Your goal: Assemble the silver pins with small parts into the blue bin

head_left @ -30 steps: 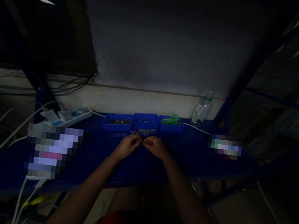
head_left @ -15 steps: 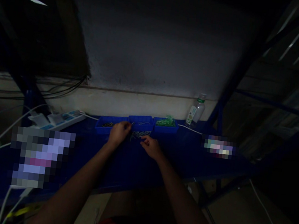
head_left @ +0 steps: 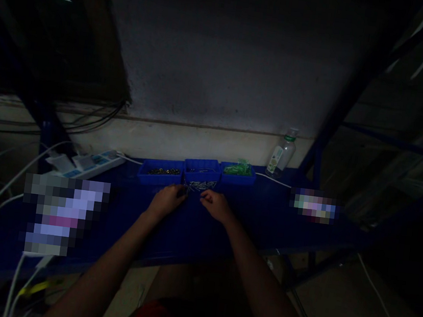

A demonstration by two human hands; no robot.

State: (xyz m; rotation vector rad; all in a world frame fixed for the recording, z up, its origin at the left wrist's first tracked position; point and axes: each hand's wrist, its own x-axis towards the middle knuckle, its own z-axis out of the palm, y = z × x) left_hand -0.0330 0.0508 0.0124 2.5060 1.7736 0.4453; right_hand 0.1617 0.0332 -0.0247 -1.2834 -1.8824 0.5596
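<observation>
Just in front of a loose pile of thin metal screws (head_left: pixel 203 184), both hands work low over the blue tabletop. My left hand (head_left: pixel 165 203) is at the pile's left end, its thumb and fingers bent together; whatever they hold is too dark and small to name. My right hand (head_left: pixel 216 206) faces it from the other side, with thumb and forefinger pinched near the pile's front edge. Behind stand three blue bins: the left bin (head_left: pixel 141 172) with small metal rings or nuts, the middle bin (head_left: pixel 202 176) with a few thin metal pieces, the right bin (head_left: pixel 237 180) with green plastic pieces.
A clear bottle (head_left: pixel 283 157) with a green cap ring stands at the back right. On the left lie a white power strip (head_left: pixel 99 162) with plugs and cables, and a blurred-out item (head_left: pixel 69 218). Another blurred-out item (head_left: pixel 314 206) lies at the right. A wall rises behind the table.
My left hand has drawn back toward me from the left bin's front, uncovering the metal pieces in it. My right hand stays near the pile. The view has shifted slightly.
</observation>
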